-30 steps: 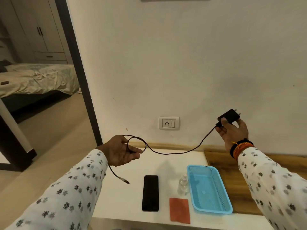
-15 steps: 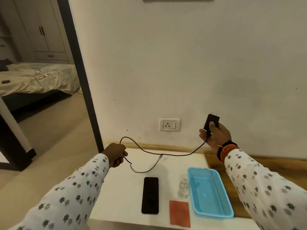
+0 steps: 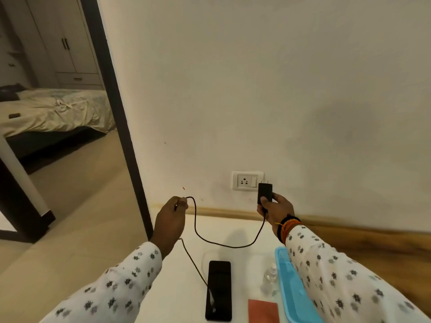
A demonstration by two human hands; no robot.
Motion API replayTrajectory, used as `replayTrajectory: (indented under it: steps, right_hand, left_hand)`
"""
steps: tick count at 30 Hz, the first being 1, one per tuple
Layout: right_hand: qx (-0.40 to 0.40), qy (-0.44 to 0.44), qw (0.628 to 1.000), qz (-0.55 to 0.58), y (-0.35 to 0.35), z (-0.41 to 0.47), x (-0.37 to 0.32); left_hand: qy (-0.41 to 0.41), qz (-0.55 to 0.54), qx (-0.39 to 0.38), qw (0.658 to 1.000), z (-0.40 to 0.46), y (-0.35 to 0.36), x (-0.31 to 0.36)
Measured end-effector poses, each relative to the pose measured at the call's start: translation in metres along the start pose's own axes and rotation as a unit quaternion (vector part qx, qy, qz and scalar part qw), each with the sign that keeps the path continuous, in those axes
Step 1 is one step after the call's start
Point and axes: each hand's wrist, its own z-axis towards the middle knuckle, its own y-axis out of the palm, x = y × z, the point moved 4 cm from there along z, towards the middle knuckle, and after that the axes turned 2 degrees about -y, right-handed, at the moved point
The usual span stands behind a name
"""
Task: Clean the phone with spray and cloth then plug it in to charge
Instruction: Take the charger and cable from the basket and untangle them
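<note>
My right hand (image 3: 275,209) holds a black charger adapter (image 3: 265,192) upright, prongs up, just right of and slightly below the white wall socket (image 3: 247,180). A black cable (image 3: 210,241) sags from the adapter to my left hand (image 3: 171,220), which pinches it. The cable's free end hangs down and lies across the black phone (image 3: 219,290), flat on the white table (image 3: 177,287). A clear spray bottle (image 3: 270,277) stands right of the phone, with a red cloth (image 3: 263,311) in front of it.
A blue mesh basket (image 3: 291,294) sits right of the bottle, partly under my right sleeve. A wooden surface (image 3: 373,248) runs along the wall to the right. A dark door frame (image 3: 116,113) at the left opens onto a bedroom with a bed.
My right hand carried the adapter left and down, close to the socket. My left hand rose and moved right along the cable, and the free end now rests on the phone.
</note>
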Motion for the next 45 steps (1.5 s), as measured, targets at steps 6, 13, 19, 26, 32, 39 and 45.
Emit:
replayTrajectory:
  steps: [6,13,19,26,32,39,45]
  right_hand:
    - [0.007,0.012,0.999,-0.041,0.026,0.024,0.022]
    - [0.042,0.028,0.994,-0.1,0.038,0.062,0.043]
    - [0.04,0.059,0.994,-0.081,0.049,0.09,0.063]
    - [0.059,0.039,0.994,-0.078,0.057,0.102,0.071]
    - [0.094,-0.01,0.994,-0.057,0.06,0.094,0.073]
    - [0.12,-0.063,0.989,-0.062,0.064,0.084,0.073]
    - [0.143,-0.084,0.982,-0.095,0.068,0.088,0.054]
  left_hand:
    - [0.003,-0.12,0.058,0.991,0.023,-0.004,0.017]
    - [-0.002,-0.162,0.032,0.986,0.038,0.008,0.015]
    - [-0.012,-0.167,0.01,0.986,0.036,0.022,-0.003]
    - [-0.028,-0.176,0.005,0.984,0.043,0.034,-0.003]
    - [-0.038,-0.181,-0.012,0.983,0.037,0.043,-0.01]
    - [-0.063,-0.185,-0.024,0.98,0.033,0.05,-0.025]
    - [-0.055,-0.173,-0.034,0.983,0.03,0.053,-0.029]
